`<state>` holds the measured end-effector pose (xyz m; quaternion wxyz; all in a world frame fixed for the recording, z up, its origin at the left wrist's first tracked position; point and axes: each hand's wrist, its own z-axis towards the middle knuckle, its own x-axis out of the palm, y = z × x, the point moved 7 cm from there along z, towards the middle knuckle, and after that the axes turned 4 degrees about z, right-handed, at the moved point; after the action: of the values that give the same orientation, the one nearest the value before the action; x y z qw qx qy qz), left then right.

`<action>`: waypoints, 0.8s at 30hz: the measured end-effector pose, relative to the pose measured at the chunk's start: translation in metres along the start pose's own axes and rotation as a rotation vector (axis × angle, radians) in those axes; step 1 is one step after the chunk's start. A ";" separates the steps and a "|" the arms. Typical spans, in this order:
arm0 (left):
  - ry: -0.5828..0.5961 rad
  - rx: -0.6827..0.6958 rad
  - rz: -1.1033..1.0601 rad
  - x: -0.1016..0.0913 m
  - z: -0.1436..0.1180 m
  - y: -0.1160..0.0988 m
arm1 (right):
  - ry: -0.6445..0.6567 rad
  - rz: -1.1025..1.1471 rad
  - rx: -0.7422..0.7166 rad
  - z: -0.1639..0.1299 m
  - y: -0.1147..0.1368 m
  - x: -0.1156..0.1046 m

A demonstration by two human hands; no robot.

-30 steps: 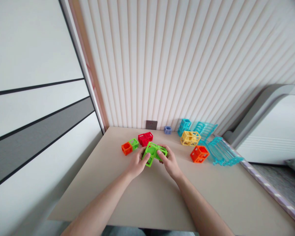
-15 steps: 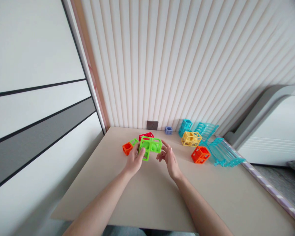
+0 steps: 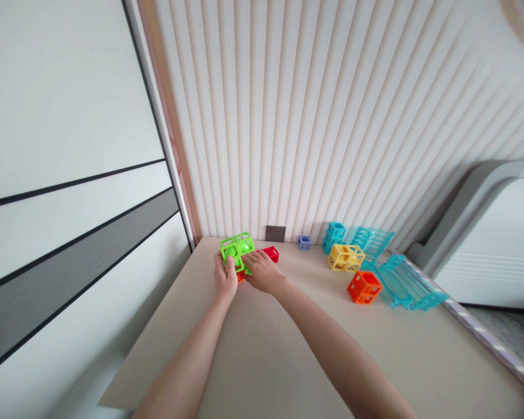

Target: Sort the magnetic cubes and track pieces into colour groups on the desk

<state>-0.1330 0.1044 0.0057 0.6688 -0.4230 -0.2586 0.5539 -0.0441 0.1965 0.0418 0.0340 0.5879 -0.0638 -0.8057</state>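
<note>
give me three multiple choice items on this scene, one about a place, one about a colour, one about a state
1. Where is the yellow lattice cube?
A. in the left hand
B. on the table, right of both hands
C. on the floor

2. What colour is the block piece that the left hand grips?
A. green
B. purple
C. white

3. How does the right hand lie?
A. raised high in the air
B. out of view
C. low over the table by the red block

Answers: 1 B, it stands on the tabletop beside the orange cube. 2 A, the lattice above the thumb is bright green. 3 C, its fingers reach beside the green piece.
</note>
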 end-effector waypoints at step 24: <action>-0.060 0.151 0.250 -0.005 0.002 -0.014 | -0.704 1.493 0.594 -0.110 -0.068 -0.020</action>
<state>-0.1283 0.1001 0.0191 0.6166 -0.3835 -0.1814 0.6632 0.0679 0.2595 0.0176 0.3762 0.0942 -0.6459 -0.6576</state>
